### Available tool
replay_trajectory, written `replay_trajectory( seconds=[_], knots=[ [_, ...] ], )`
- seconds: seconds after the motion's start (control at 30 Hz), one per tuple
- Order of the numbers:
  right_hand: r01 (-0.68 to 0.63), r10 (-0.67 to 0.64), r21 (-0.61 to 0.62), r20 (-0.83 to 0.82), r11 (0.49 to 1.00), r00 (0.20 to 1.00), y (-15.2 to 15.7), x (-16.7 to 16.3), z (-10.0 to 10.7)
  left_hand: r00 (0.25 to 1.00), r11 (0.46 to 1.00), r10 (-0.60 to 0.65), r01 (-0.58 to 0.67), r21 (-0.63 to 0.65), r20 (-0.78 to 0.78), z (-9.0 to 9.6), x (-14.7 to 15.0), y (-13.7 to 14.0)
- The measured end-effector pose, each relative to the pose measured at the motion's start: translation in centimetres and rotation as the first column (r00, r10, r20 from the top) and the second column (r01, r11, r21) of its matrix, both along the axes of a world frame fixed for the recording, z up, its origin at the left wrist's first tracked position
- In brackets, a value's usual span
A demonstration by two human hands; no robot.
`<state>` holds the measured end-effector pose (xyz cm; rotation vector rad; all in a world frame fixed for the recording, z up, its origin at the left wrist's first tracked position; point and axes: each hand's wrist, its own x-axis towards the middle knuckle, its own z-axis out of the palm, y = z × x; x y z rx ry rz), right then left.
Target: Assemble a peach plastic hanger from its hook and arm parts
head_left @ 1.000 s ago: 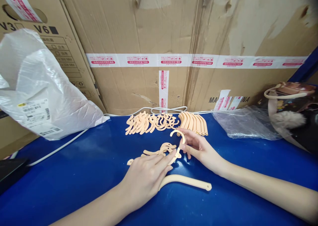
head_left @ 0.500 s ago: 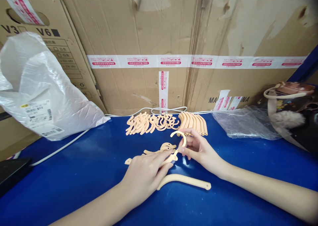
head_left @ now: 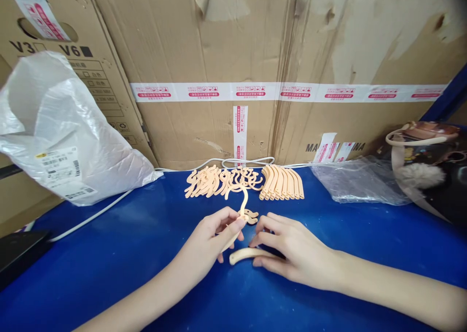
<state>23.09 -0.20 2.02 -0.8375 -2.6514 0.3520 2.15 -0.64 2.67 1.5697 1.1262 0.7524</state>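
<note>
Head view, lower centre of the frame: left hand (head_left: 208, 242) pinched on a peach plastic hook piece (head_left: 239, 215), its curved top standing up above the fingertips, thumb and forefinger closed narrow on the stem. Right hand (head_left: 292, 252) just to the right, laid over a curved hanger arm (head_left: 242, 254) flat on the blue table (head_left: 109, 273), fingers curled loosely on it, the rounded near end poking out at the left; whether gripped or only pressed down, cannot tell. Apparently the joining step, hook in one hand and arm under the other, parts close but not yet mated; next move likely calls for lifting the arm and lining the hook stem up with it squarely, with a firm push. A few loose small pieces (head_left: 251, 216) between the hands and the rear stock. Mid-frame, against the cardboard boxes (head_left: 219, 55): a jumble of hooks (head_left: 222, 181) on the left, a neat fanned row of arms (head_left: 282, 182) on the right. Plastic matte, smooth, thin and rigid-looking. Left of frame, a crinkled white plastic bag (head_left: 73, 142) with a label; right, a clear bag (head_left: 357, 181) and a glossy handbag (head_left: 430, 162) with a fur pompom. White cable (head_left: 87, 218) along the back.
</note>
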Motion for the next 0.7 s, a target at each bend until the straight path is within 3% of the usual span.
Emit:
replay_trajectory(
  seconds=[0.1, 0.27, 0.4, 0.57, 0.7],
  knots=[
    [-0.001, -0.006, 0.081, 0.09, 0.997, 0.996, -0.4, -0.2, 0.1, 0.997, 0.997, 0.031, -0.026, -0.067, 0.07, 0.1, 0.0, 0.2],
    [0.021, -0.023, 0.093, 0.023, 0.995, 0.999, -0.3, -0.3, 0.0, 0.982, 0.979, 0.072, -0.037, -0.202, 0.173, 0.6, 0.0, 0.6],
    [0.042, -0.037, 0.11, -0.042, 0.993, 0.998, -0.1, -0.1, -0.4, 0.978, 0.979, 0.06, -0.018, -0.201, 0.202, 0.5, -0.1, 0.9],
    [0.09, -0.088, 0.01, -0.14, 0.996, 0.986, 0.1, 0.2, -0.8, 0.969, 0.975, 0.109, -0.06, -0.215, 0.22, 0.4, -0.1, 0.7],
    [0.119, -0.112, 0.058, -0.109, 0.991, 0.988, 0.2, 0.3, -1.0, 0.969, 0.975, 0.084, -0.032, -0.22, 0.232, 0.3, -0.1, 0.5]
  ],
)
